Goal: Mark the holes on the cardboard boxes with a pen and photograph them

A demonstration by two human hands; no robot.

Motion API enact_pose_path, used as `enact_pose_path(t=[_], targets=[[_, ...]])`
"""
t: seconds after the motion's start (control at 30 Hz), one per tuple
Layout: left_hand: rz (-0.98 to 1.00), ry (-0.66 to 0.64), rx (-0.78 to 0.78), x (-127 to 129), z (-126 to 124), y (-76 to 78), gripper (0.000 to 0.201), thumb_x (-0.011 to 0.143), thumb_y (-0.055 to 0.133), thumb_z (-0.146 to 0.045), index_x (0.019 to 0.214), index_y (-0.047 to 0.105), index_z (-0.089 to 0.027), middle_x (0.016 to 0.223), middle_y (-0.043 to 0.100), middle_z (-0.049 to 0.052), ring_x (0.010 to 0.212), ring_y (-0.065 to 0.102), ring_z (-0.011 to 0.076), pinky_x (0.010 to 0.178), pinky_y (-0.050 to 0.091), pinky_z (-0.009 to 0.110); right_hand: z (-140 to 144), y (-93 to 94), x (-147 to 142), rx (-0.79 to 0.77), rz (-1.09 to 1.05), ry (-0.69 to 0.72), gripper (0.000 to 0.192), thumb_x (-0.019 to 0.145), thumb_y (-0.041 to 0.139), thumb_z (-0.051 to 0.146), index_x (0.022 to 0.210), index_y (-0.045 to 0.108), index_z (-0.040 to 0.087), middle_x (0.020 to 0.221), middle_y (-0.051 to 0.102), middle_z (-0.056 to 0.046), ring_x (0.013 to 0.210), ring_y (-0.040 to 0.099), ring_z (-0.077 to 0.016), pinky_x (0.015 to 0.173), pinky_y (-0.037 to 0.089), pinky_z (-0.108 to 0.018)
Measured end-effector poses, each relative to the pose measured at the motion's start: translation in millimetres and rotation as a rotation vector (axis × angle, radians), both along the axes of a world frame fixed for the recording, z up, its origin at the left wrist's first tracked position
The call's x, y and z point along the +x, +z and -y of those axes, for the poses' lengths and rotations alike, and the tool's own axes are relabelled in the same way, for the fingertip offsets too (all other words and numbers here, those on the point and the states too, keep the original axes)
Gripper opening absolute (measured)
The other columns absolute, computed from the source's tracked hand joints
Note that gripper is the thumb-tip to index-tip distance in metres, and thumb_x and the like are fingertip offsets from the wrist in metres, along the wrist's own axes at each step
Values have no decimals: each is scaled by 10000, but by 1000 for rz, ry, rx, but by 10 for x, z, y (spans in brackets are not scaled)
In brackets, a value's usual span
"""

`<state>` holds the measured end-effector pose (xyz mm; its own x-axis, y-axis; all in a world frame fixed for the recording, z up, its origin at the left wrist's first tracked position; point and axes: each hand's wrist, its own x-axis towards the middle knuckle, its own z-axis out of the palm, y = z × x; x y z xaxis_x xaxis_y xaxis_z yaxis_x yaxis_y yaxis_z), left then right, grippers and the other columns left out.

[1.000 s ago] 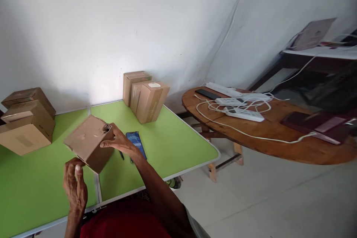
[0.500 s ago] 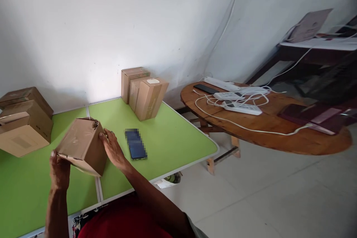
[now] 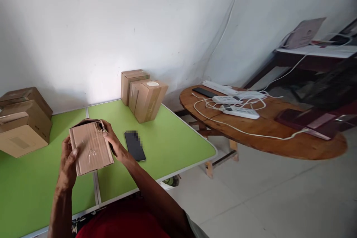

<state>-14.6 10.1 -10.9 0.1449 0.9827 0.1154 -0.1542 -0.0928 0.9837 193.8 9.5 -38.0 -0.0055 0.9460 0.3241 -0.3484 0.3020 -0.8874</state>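
Observation:
I hold a small brown cardboard box [image 3: 90, 148] above the green folding table [image 3: 167, 145], one flat face turned toward me. My left hand [image 3: 68, 163] grips its left side with the thumb on the front face. My right hand [image 3: 111, 141] clasps the right edge near the torn top corner. A dark phone [image 3: 134, 145] lies flat on the table just right of my right hand.
Stacked cardboard boxes [image 3: 21, 124] stand at the table's far left and two upright boxes [image 3: 145, 96] at the back by the wall. A round wooden table [image 3: 264, 126] with power strips [image 3: 240, 111] and white cables stands to the right, tiled floor in front of it.
The box has been turned from a tilted corner-on pose to a flat face toward me. My left hand rose from below to grip its left side. The view shifted slightly.

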Motion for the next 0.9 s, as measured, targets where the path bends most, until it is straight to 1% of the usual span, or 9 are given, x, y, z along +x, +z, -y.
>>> enact_pose_path(t=[0.13, 0.23, 0.33, 0.43, 0.47, 0.53, 0.63, 0.73, 0.9], targets=[[-121, 14, 43, 51, -64, 134, 1178, 703, 902, -746, 1693, 428, -317, 1626, 560, 172, 1410, 632, 466, 1041, 648, 611, 88, -32, 47, 29, -33, 59, 912, 879, 757, 790, 1615, 493, 320, 1697, 518, -132, 1505, 558, -401, 1161, 557, -550], [-200, 4, 98, 108, -88, 230, 1110, 706, 936, -679, 1658, 493, -318, 1680, 533, 163, 1494, 570, 464, 1078, 637, 582, 140, -19, 86, 55, 39, 12, 844, 932, 732, 761, 1628, 525, 330, 1740, 500, -111, 1583, 498, -384, 1242, 487, -555], [-227, -67, 121, 132, -95, 284, 890, 736, 923, -650, 1473, 630, -245, 1515, 641, 173, 1357, 665, 425, 980, 682, 523, 169, -45, 165, 54, 81, -53, 801, 978, 648, 801, 1610, 567, 316, 1732, 535, -117, 1580, 524, -355, 1253, 477, -529], [-227, -62, 114, 81, -119, 297, 798, 721, 924, -652, 1334, 652, -220, 1257, 709, 134, 1098, 749, 357, 830, 713, 483, 204, -90, 321, -36, 145, -224, 726, 1060, 485, 803, 1518, 632, 259, 1565, 682, -157, 1410, 673, -322, 1052, 601, -444], [-227, -41, 113, 54, -133, 296, 776, 715, 924, -657, 1296, 654, -218, 1189, 710, 116, 1030, 754, 335, 795, 715, 474, 223, -97, 381, -93, 228, -310, 675, 1095, 459, 751, 1479, 651, 230, 1466, 737, -165, 1311, 725, -306, 973, 616, -408], [-230, -16, 114, 9, -166, 296, 748, 700, 924, -667, 1236, 657, -220, 1101, 703, 91, 948, 752, 310, 747, 715, 460, 270, -93, 482, -251, 564, -442, 521, 1155, 475, 581, 1423, 673, 180, 1259, 811, -151, 1148, 778, -270, 912, 597, -358], [-242, -26, 117, 2, -201, 305, 755, 681, 937, -665, 1223, 658, -219, 1089, 708, 88, 939, 752, 308, 732, 717, 456, 323, -70, 507, -463, 1049, -424, 287, 1118, 629, 316, 1319, 728, 135, 1142, 841, -155, 1133, 798, -279, 941, 560, -336], [-269, -47, 129, 42, -199, 321, 751, 700, 933, -660, 1243, 659, -218, 1119, 710, 94, 957, 757, 316, 740, 724, 463, 308, -90, 370, -560, 1159, -367, 188, 1012, 742, 171, 1192, 768, 125, 1200, 832, -217, 1163, 809, -343, 901, 569, -350], [-300, -58, 156, 42, -165, 326, 735, 739, 914, -657, 1285, 682, -223, 1183, 708, 109, 988, 753, 322, 751, 725, 462, 232, -179, 157, -611, 1178, -385, 250, 1002, 624, 10, 1190, 762, 102, 1253, 803, -270, 1202, 804, -365, 931, 584, -381]])
